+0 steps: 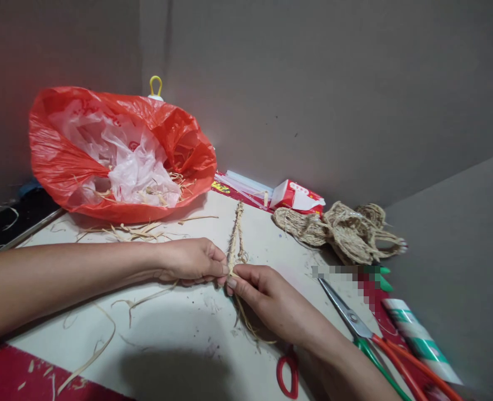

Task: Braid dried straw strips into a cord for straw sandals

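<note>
A braided straw cord (237, 231) stretches up the white board from between my hands, with loose strands hanging below them. My left hand (200, 260) pinches the cord's lower end from the left, fingers closed. From the right, my right hand (260, 287) pinches the same spot with thumb and forefinger, the fingertips of both hands almost touching. Thin dry strands (131, 303) lie on the board left of and below my left hand.
A red plastic bag (62, 167) holding white plastic and straw stands at the back left. Coiled straw cord (348, 231) and a red tissue pack (298, 197) are at the back right. Scissors (357, 323), a red handle (287, 376) and a white-green roll (421, 340) lie at right.
</note>
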Demonstrator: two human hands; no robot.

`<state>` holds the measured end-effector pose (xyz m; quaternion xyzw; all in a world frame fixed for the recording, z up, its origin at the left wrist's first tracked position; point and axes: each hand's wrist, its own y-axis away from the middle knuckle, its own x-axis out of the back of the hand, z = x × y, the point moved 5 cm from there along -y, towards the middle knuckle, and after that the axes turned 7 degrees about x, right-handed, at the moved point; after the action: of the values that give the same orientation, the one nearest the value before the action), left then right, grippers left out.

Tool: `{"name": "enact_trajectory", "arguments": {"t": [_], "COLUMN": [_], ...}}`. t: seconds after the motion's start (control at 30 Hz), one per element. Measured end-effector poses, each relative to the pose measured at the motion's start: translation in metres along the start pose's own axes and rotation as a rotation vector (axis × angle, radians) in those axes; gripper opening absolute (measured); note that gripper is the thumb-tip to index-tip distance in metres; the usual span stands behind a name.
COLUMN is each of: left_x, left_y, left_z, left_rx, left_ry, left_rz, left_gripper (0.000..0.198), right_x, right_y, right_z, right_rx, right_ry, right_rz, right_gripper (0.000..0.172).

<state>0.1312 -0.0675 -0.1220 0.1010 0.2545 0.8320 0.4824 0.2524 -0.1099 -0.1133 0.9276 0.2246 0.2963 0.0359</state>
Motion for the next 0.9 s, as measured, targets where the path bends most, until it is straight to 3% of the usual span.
{"name": "enact_trajectory", "arguments": {"t": [0.23,0.9], "left_x": [-0.0012,-0.0021], "left_y": [-0.0002,0.0037], "left_z": [-0.0015,0.0013], "left_rx": [0.023,-0.026], "left_ry": [0.057,0.06], "left_rz": [0.012,0.092], "left_gripper": [0.027,0.037], "right_x": [0.0028,0.0048], "right_y": [0.0002,0.0005], "right_z": [-0.0045,-0.0091], "right_rx": [0.039,0.098], "right_ry": [0.137,0.186], "right_rz": [0.037,0.106], "right_gripper": [0.026,0.029]}}
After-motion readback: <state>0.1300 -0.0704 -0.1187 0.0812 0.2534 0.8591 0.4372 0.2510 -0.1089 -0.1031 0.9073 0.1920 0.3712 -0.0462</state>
